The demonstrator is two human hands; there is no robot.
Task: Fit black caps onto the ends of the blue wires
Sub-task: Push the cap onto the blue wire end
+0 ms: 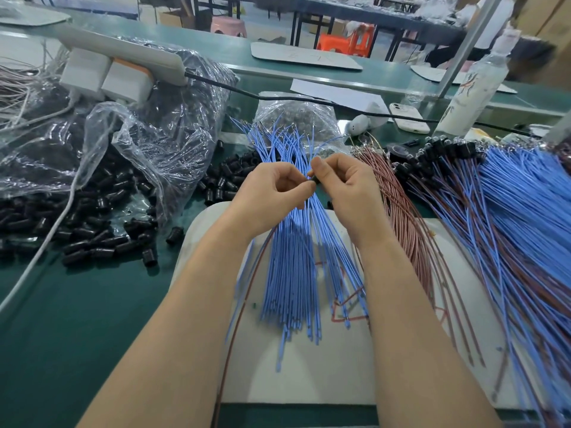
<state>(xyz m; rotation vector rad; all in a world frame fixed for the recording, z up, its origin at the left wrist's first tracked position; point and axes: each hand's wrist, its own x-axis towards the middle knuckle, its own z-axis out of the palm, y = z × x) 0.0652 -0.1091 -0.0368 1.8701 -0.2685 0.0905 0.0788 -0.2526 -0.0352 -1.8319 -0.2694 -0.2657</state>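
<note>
Grip: the right hand (346, 186) is pinching a small black plastic cap (314, 179) between thumb and forefinger. The left hand (272, 193) is meeting it with curled fingers, apparently pinching 1 wire end, though that end is hidden.
Seating: I cannot tell whether this cap is already pushed home.
Uncapped: a loose bundle of thin blue insulated wires (290, 273) is lying on the white rounded mat (309, 381) under both hands, its far ends showing no caps.
Finished: at the right, a broad fan of capped blue wires (525, 211) is lying with black caps at its far ends, mixed with brown-red wires (401, 211).
Supply: a heap of loose black caps (92, 236) is spilling from a clear plastic bag (148, 143).
Progress: judging by the 2 piles, the work is well under way, with dozens of wires waiting.
</note>
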